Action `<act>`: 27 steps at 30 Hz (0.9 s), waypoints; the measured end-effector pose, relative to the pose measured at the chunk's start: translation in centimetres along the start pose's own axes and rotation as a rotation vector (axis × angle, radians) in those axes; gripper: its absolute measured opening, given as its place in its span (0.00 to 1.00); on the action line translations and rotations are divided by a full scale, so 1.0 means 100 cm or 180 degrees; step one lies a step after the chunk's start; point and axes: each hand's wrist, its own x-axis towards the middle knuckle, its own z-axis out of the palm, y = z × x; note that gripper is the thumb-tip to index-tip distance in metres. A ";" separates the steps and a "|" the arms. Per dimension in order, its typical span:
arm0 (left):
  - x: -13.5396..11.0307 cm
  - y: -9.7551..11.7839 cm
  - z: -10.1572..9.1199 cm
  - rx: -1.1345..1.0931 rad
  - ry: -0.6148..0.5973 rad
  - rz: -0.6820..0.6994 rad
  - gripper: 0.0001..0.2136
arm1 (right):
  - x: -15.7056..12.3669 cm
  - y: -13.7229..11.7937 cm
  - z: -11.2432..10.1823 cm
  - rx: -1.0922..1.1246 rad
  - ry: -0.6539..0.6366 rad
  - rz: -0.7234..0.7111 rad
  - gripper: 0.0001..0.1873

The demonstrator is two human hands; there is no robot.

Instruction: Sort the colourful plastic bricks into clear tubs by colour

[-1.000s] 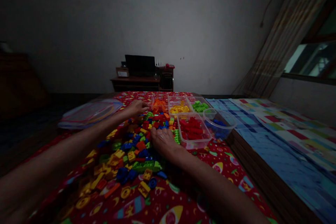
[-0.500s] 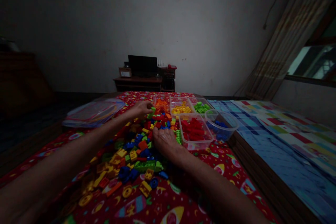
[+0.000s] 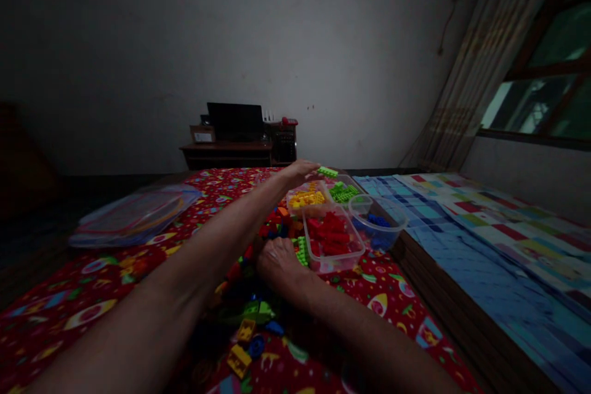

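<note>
My left hand (image 3: 302,173) reaches far forward, its fingers closed on a light green toy brick (image 3: 327,172) near the box of green bricks (image 3: 342,192). Below it stands the box of yellow bricks (image 3: 307,198). My right hand (image 3: 279,260) rests over the pile of mixed bricks (image 3: 256,314), fingers curled down and hidden among the pieces, so I cannot tell what they hold. Right beside it is the clear box of red bricks (image 3: 333,234). My left forearm covers much of the pile.
A round clear tub (image 3: 392,221) holds blue bricks at the right table edge. Flat plastic lids or bags (image 3: 133,215) lie at the left on the red patterned cloth (image 3: 369,320). A bed (image 3: 484,258) adjoins on the right. A monitor (image 3: 235,121) stands behind.
My left hand has carried the green brick from above the pile rightward and away, towards the green box. My right hand stays at the pile. The view has turned slightly right.
</note>
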 end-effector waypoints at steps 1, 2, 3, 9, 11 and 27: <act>0.004 0.001 0.004 0.0016 0.0019 -0.0007 0.05 | 0.000 0.001 0.000 -0.0008 -0.0033 -0.0017 0.12; 0.006 0.000 0.004 0.0043 0.0046 -0.0019 0.05 | -0.001 0.001 0.000 -0.0017 -0.0055 -0.0025 0.12; 0.004 -0.001 0.001 0.0081 0.0076 -0.0034 0.06 | -0.002 0.001 -0.001 -0.0020 -0.0056 -0.0047 0.12; -0.047 -0.024 -0.062 0.0833 0.0425 0.0007 0.16 | -0.004 -0.003 0.003 0.0039 0.0244 0.0194 0.12; -0.078 -0.034 -0.084 0.1491 0.0450 0.0114 0.16 | -0.001 -0.003 0.006 0.0051 0.0251 0.0257 0.12; -0.201 -0.076 -0.104 0.3005 -0.0062 0.1022 0.12 | -0.007 0.021 -0.018 -0.0098 0.0200 0.0467 0.17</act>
